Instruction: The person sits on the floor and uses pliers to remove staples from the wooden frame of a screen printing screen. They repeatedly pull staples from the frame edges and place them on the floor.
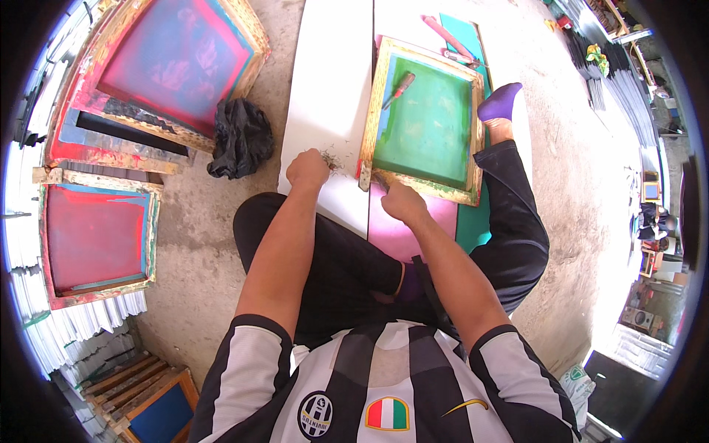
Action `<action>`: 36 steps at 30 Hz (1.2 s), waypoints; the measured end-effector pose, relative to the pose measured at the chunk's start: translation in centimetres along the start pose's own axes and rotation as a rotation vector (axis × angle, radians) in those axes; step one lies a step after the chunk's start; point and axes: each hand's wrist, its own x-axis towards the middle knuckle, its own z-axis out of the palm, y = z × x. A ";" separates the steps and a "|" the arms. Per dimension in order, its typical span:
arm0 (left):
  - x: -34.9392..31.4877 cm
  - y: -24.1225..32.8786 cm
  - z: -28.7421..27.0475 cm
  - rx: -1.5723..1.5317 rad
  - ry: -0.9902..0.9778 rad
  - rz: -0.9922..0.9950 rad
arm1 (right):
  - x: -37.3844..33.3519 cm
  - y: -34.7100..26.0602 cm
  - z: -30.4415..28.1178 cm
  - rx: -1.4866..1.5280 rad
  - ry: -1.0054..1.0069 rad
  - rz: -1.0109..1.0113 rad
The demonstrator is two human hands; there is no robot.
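The person sits on the ground with a wooden frame [426, 118] in front, at about 12 o'clock from the hands. The frame has a green screen inside and lies flat on a white board [325, 96].

The left hand [307, 169] is curled into a fist beside the frame's near left corner. It seems to pinch a little tuft of dark, stringy bits [329, 159], but it is hard to tell for sure. The right hand [402, 201] is closed too, pressing at the frame's near edge. What it holds is hidden.

A red screwdriver [399, 88] lies loose on the green screen. If the frame gets tugged or tipped, the tool could slide and poke the thin screen. The frame's old wood looks rough, so a splinter could prick a finger. A hard pull at the corner could also tear the screen.

The floor [207, 244] is bare grey concrete. At 10 o'clock lie more frames, red and blue [166, 63], and a crumpled black cloth [240, 136]. At 8 o'clock another red frame [96, 236] rests on stacks of white sheets [81, 332]. The person's foot in a purple sock [499, 102] sits at 1 o'clock, touching the frame's side.
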 end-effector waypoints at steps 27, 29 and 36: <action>1.6 1.1 1.0 -0.226 0.028 0.203 | -2.1 -2.3 -0.1 0.311 -0.029 0.203; 1.7 1.4 1.4 -0.297 -0.014 0.315 | -2.1 -2.2 -0.1 0.309 -0.022 0.200; 1.4 1.5 2.6 -0.300 0.003 0.433 | -0.6 -0.7 2.9 0.341 0.010 0.190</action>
